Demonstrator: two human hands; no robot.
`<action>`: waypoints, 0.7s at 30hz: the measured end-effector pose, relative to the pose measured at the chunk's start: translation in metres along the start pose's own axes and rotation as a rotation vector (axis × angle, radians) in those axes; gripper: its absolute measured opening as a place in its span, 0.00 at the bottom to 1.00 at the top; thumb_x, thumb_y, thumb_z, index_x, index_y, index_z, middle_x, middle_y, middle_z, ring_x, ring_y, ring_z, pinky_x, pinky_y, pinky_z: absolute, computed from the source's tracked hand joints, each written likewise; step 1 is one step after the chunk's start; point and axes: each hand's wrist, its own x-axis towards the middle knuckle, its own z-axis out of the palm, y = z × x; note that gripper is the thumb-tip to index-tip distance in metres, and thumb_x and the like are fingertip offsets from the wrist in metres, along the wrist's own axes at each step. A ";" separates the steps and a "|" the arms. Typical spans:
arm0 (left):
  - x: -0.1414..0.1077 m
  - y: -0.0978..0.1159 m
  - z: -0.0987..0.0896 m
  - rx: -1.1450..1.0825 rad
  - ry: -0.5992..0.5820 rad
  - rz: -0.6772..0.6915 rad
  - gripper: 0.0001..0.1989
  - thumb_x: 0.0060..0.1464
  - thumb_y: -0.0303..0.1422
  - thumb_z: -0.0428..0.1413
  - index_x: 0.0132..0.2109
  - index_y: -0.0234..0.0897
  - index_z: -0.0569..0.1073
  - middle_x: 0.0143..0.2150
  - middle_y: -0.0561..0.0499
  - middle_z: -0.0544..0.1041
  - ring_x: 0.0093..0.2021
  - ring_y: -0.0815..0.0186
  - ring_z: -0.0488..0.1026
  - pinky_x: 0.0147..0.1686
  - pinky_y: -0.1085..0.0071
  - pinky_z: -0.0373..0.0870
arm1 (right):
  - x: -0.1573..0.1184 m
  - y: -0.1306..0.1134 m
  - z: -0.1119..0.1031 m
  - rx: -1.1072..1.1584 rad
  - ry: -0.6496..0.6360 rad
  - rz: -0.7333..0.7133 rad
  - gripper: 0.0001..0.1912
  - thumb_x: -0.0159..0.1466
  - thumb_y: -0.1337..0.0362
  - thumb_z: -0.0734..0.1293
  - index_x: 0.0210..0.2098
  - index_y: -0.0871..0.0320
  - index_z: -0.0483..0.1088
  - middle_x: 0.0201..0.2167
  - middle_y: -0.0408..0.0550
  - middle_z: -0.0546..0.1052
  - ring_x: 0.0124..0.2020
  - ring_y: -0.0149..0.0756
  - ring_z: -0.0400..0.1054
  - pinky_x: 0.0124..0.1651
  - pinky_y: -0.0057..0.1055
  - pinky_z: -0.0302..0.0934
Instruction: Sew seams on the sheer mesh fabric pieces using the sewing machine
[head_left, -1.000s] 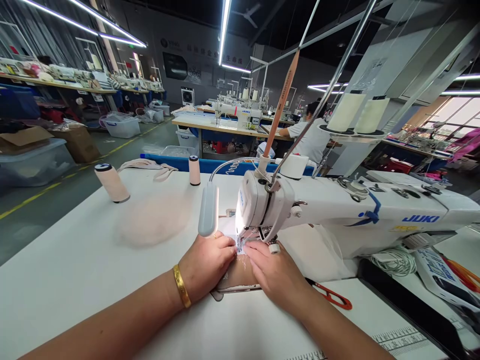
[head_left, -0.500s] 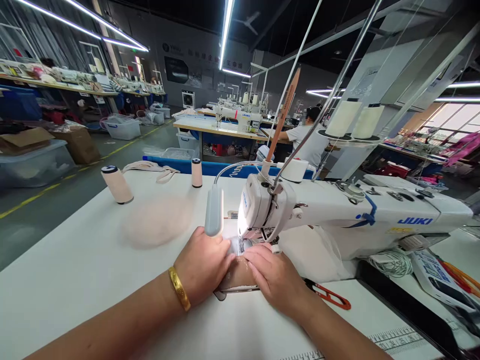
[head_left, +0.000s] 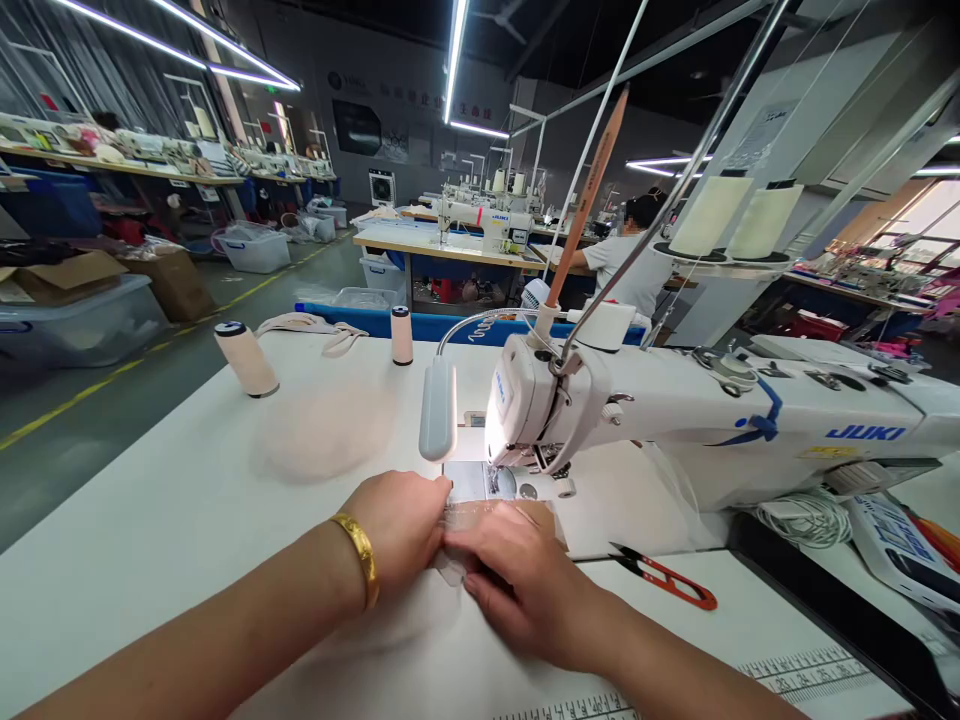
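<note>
My left hand (head_left: 397,525), with a gold bangle (head_left: 358,555) at the wrist, is closed on the left edge of a piece of sheer beige fabric (head_left: 544,517). My right hand (head_left: 525,585) lies across the same fabric, thumb and fingers pinching it close to the left hand. Both hands are just in front of the metal needle plate (head_left: 466,480) of a white sewing machine (head_left: 517,405). Part of the fabric is hidden under my right hand. A grey lamp (head_left: 437,410) shines at the machine's head.
Orange-handled thread snips (head_left: 675,583) lie to the right of my right hand, before a black tray (head_left: 825,610). Pink thread cones (head_left: 246,360) stand at the table's far left. A pale sheer bundle (head_left: 326,425) lies nearer. A printed ruler (head_left: 810,670) runs along the front right.
Both hands have drawn back toward me with the fabric, away from the needle, uncovering the needle plate. My right hand has moved over the fabric, closer to my left. The view has shifted slightly.
</note>
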 end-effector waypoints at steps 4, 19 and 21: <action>0.001 -0.001 -0.008 0.045 -0.045 0.033 0.03 0.48 0.29 0.58 0.30 0.40 0.71 0.31 0.48 0.76 0.35 0.55 0.75 0.34 0.66 0.63 | -0.003 0.002 -0.003 0.055 -0.026 0.001 0.12 0.63 0.74 0.65 0.42 0.54 0.74 0.35 0.45 0.74 0.39 0.40 0.65 0.44 0.36 0.58; 0.009 0.013 0.015 -1.024 -0.212 0.029 0.16 0.45 0.36 0.56 0.43 0.42 0.65 0.26 0.62 0.67 0.22 0.67 0.68 0.22 0.71 0.67 | -0.006 0.005 -0.023 0.246 0.080 0.272 0.10 0.69 0.61 0.64 0.31 0.54 0.63 0.29 0.40 0.68 0.33 0.34 0.62 0.39 0.32 0.55; 0.009 0.016 0.018 -1.062 -0.243 0.004 0.14 0.46 0.39 0.59 0.39 0.41 0.66 0.25 0.61 0.66 0.24 0.67 0.68 0.23 0.72 0.67 | -0.006 0.006 -0.022 0.260 0.112 0.311 0.13 0.70 0.57 0.66 0.31 0.55 0.65 0.30 0.40 0.69 0.33 0.34 0.63 0.39 0.31 0.55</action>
